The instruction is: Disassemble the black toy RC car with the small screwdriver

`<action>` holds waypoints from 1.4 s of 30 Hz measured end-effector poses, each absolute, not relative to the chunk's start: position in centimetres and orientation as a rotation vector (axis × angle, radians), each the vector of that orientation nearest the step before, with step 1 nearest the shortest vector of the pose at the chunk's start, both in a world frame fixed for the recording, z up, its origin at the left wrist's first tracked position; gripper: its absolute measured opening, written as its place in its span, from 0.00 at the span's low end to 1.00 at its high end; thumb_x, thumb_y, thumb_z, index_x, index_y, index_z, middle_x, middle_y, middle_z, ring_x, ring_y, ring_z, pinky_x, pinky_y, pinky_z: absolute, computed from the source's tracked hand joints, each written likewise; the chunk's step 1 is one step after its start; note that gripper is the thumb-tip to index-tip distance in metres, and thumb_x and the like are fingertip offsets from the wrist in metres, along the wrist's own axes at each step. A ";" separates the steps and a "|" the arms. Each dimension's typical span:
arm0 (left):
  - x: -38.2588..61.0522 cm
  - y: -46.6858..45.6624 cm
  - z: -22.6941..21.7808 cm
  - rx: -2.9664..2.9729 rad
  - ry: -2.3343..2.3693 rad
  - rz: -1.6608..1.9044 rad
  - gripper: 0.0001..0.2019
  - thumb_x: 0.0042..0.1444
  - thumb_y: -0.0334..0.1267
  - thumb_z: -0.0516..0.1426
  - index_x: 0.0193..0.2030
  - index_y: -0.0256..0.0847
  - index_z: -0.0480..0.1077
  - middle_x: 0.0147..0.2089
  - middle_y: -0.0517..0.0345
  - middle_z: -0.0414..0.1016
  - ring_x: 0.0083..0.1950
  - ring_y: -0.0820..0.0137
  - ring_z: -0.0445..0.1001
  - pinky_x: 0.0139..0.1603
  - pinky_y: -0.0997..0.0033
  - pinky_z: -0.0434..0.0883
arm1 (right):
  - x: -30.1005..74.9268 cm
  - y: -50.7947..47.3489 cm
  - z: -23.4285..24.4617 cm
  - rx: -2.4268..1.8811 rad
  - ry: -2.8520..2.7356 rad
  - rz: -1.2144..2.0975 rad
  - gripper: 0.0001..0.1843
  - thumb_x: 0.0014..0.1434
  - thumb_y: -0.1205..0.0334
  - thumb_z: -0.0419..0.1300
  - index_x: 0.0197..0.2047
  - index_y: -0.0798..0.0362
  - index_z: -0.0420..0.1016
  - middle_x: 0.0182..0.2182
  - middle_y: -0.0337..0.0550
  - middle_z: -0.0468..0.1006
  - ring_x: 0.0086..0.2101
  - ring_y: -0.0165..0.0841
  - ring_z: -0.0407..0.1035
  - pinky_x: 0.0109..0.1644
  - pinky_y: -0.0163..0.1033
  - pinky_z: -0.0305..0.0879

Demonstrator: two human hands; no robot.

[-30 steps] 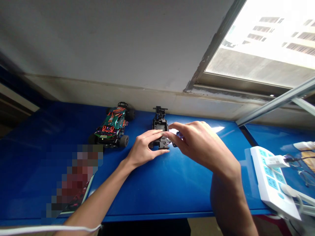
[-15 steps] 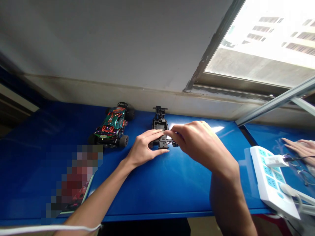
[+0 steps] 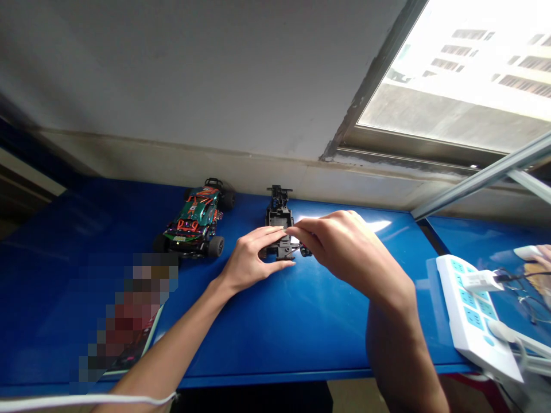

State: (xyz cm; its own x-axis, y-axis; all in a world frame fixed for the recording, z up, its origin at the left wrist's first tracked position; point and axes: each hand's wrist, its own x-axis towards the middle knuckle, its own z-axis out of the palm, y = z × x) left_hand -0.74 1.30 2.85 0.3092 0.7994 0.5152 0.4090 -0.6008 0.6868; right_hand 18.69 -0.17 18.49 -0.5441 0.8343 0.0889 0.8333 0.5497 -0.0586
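A black toy car chassis [image 3: 280,209] lies on the blue table, its narrow end toward the wall. My left hand [image 3: 249,255] grips its near end, with the fingers across the top and the thumb along the near edge. Over the chassis's right side, my right hand [image 3: 340,241] is closed in a pinch. A thin dark rod [image 3: 294,251] slants between its fingers and the chassis; the rest of it is hidden by the hand. Beside the right fingertips sits a small black wheel-like part [image 3: 305,251]. Left of the chassis stands an assembled green and orange toy car [image 3: 196,215].
A white power strip [image 3: 456,321] with plugs and cables lies on the right, beside a metal frame bar [image 3: 482,172]. Another person's hand [image 3: 543,258] shows at the right edge. A partly blurred printed sheet [image 3: 129,332] lies at the left. The wall [image 3: 215,103] borders the table's back.
My hands and the chassis look almost unmoved. At the right edge, the other person's hand has shifted and now holds a white object.
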 end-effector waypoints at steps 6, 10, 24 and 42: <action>-0.8 1.3 2.9 2.143 1.042 1.209 0.29 0.53 0.44 0.75 0.61 0.43 0.79 0.62 0.47 0.82 0.64 0.52 0.80 0.68 0.49 0.76 | 19.1 -0.4 18.5 -1.315 -2.609 0.179 0.17 0.75 0.59 0.57 0.63 0.51 0.76 0.39 0.46 0.84 0.36 0.36 0.77 0.37 0.37 0.59; -0.8 1.3 2.9 2.135 1.055 1.199 0.27 0.51 0.45 0.75 0.58 0.43 0.80 0.61 0.47 0.82 0.62 0.51 0.81 0.67 0.48 0.78 | 18.5 -0.1 18.5 -1.495 -2.650 0.109 0.21 0.77 0.55 0.53 0.35 0.52 0.80 0.24 0.42 0.78 0.24 0.32 0.70 0.30 0.39 0.51; -0.8 1.3 3.3 2.144 1.055 1.218 0.25 0.52 0.45 0.74 0.56 0.44 0.80 0.60 0.47 0.83 0.61 0.51 0.81 0.65 0.48 0.78 | 18.3 -0.2 18.3 -1.361 -2.640 0.067 0.15 0.77 0.57 0.53 0.51 0.50 0.81 0.32 0.44 0.84 0.31 0.34 0.76 0.34 0.39 0.55; -0.8 1.3 3.1 2.153 1.024 1.218 0.28 0.53 0.43 0.74 0.60 0.44 0.78 0.61 0.49 0.82 0.62 0.53 0.80 0.67 0.50 0.77 | 18.7 -0.3 18.5 -1.265 -2.633 0.137 0.13 0.76 0.57 0.56 0.48 0.52 0.81 0.34 0.46 0.83 0.34 0.35 0.75 0.36 0.39 0.58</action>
